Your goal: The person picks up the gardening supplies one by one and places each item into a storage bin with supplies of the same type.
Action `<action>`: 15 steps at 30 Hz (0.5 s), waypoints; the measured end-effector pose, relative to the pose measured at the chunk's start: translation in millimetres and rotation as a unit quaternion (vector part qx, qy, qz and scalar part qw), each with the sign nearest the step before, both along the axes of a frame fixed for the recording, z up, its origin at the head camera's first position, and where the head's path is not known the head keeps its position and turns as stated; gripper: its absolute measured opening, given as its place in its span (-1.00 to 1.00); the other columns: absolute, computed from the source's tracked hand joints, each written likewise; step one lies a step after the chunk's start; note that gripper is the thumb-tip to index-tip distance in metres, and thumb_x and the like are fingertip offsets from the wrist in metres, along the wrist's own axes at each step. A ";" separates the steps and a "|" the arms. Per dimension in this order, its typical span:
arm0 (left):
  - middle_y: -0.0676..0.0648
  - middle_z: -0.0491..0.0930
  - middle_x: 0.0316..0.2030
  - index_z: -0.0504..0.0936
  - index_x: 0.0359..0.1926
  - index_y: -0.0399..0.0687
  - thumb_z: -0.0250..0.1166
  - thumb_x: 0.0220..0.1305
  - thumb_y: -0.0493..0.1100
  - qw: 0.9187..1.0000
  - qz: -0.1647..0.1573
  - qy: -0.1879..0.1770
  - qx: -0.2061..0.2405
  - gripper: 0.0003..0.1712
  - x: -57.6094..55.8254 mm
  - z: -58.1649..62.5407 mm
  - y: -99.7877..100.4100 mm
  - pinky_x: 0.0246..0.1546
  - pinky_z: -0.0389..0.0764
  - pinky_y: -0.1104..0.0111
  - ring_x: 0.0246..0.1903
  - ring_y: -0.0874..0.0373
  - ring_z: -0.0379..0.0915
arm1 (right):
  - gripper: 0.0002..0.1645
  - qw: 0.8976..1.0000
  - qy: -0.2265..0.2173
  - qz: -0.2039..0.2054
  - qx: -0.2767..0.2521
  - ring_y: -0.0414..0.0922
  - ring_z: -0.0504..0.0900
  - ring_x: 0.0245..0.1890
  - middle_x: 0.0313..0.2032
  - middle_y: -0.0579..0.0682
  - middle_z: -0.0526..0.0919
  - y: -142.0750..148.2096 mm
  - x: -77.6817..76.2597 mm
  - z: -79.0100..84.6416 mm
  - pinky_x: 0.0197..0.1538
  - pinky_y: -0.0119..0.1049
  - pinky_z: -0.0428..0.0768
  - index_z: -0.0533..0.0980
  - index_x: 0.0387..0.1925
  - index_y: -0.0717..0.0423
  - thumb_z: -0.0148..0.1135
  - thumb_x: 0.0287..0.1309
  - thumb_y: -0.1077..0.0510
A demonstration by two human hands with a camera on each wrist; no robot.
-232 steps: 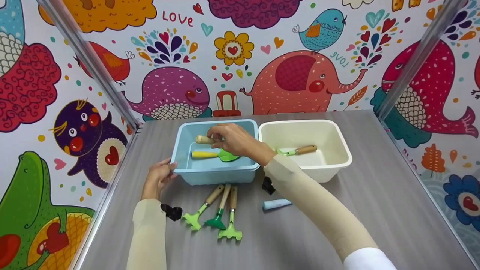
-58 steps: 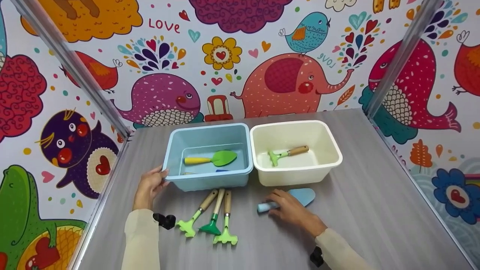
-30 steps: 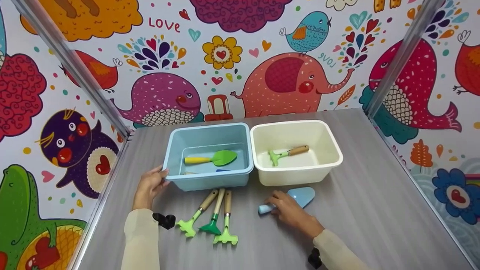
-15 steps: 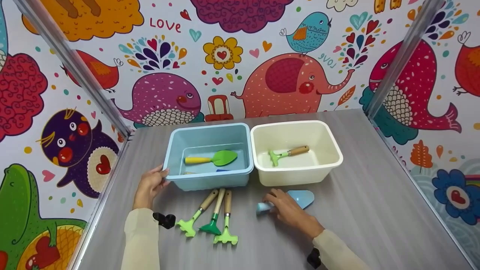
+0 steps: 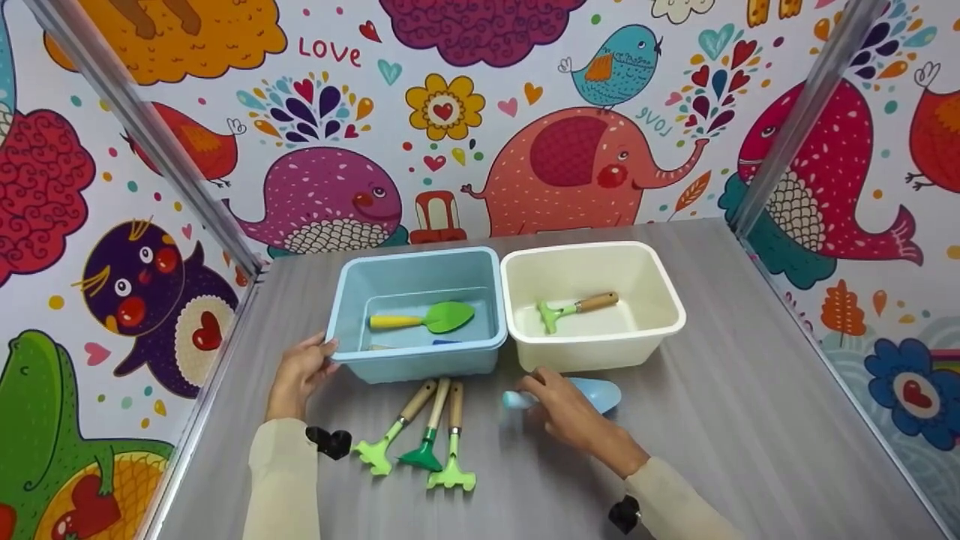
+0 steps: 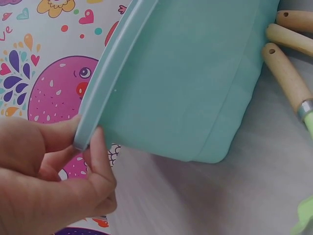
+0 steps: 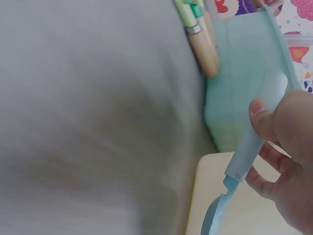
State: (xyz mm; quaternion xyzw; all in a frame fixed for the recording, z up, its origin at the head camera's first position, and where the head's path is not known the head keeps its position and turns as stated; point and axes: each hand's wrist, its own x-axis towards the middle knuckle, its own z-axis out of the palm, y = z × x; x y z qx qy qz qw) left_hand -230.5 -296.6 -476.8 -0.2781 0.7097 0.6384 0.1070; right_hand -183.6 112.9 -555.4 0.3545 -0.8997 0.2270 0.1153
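My left hand (image 5: 298, 375) pinches the near left corner of the blue bin's rim (image 6: 105, 83) between thumb and fingers. A light blue hand trowel (image 5: 600, 394) is in my right hand (image 5: 566, 412), gripped by its handle (image 7: 254, 132) in front of the white bin (image 5: 600, 352). Inside the blue bin (image 5: 420, 364) lies a trowel with a green blade and yellow handle (image 5: 424, 318); behind the near rim only slivers of other things show. The white bin holds one small light green rake (image 5: 577, 309) with a wooden handle.
In front of the blue bin, three wooden-handled tools lie fanned on the grey table (image 5: 555, 502): a light green rake (image 5: 390, 435), a dark green tool (image 5: 427, 442) and another light green rake (image 5: 453, 457). A patterned wall (image 5: 480, 150) stands behind the bins.
Earlier, my right hand was in the blue bin with a wooden-handled thing. It then took hold of the light blue trowel on the table, which has just shifted left and up. My left hand stays put.
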 end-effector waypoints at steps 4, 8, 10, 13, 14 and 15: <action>-0.08 0.54 -0.06 0.16 0.53 -0.07 0.08 0.51 -0.19 1.000 0.004 -0.002 0.002 -0.36 -0.3 0.4 0.9 -0.34 0.58 0.60 -0.42 0.39 0.45 | -0.38 1.000 0.005 0.007 -0.015 -0.14 0.51 -0.21 -0.16 -0.04 0.53 -5.1 1.6 11.5 -0.12 -0.21 0.58 0.52 0.03 -0.06 0.41 -0.06 0.48; -0.09 0.53 -0.06 0.15 0.53 -0.07 0.09 0.51 -0.19 1.000 0.004 -0.001 0.000 -0.35 -0.8 0.8 2.1 -0.35 0.58 0.61 -0.42 0.38 0.45 | -0.41 1.000 0.015 0.012 -0.024 -0.14 0.50 -0.22 -0.17 -0.03 0.53 -11.2 3.4 23.4 -0.14 -0.24 0.58 0.51 0.04 -0.05 0.42 -0.01 0.43; -0.07 0.54 -0.09 0.16 0.53 -0.07 0.09 0.51 -0.19 1.000 0.004 0.001 0.003 -0.35 -0.5 0.9 1.8 -0.36 0.58 0.61 -0.43 0.39 0.45 | -0.46 0.999 0.020 0.015 -0.025 -0.14 0.50 -0.22 -0.16 -0.03 0.53 -14.4 4.4 29.1 -0.16 -0.25 0.58 0.51 0.04 -0.06 0.43 0.04 0.39; -0.03 0.56 -0.18 0.18 0.52 -0.08 0.09 0.50 -0.21 1.000 0.003 0.004 0.008 -0.36 0.4 0.9 1.0 -0.38 0.57 0.61 -0.44 0.39 0.45 | -0.48 0.999 0.021 0.025 -0.031 -0.15 0.49 -0.21 -0.14 -0.02 0.54 -18.7 5.9 37.8 -0.19 -0.28 0.56 0.50 0.04 -0.05 0.42 0.07 0.37; -0.01 0.56 -0.21 0.18 0.52 -0.09 0.09 0.50 -0.22 1.000 0.003 0.004 0.010 -0.36 0.6 0.9 0.8 -0.38 0.57 0.61 -0.45 0.39 0.45 | -0.48 0.999 0.020 0.028 -0.033 -0.15 0.49 -0.21 -0.14 -0.02 0.54 -19.9 6.3 40.9 -0.20 -0.29 0.55 0.50 0.04 -0.05 0.41 0.07 0.38; -0.01 0.56 -0.23 0.18 0.52 -0.09 0.10 0.50 -0.22 1.000 0.003 0.005 0.012 -0.36 0.8 1.0 0.8 -0.39 0.57 0.61 -0.45 0.39 0.45 | -0.49 0.999 0.018 0.030 -0.034 -0.15 0.49 -0.21 -0.12 -0.01 0.54 -21.0 6.5 43.8 -0.21 -0.30 0.55 0.50 0.04 -0.05 0.41 0.08 0.38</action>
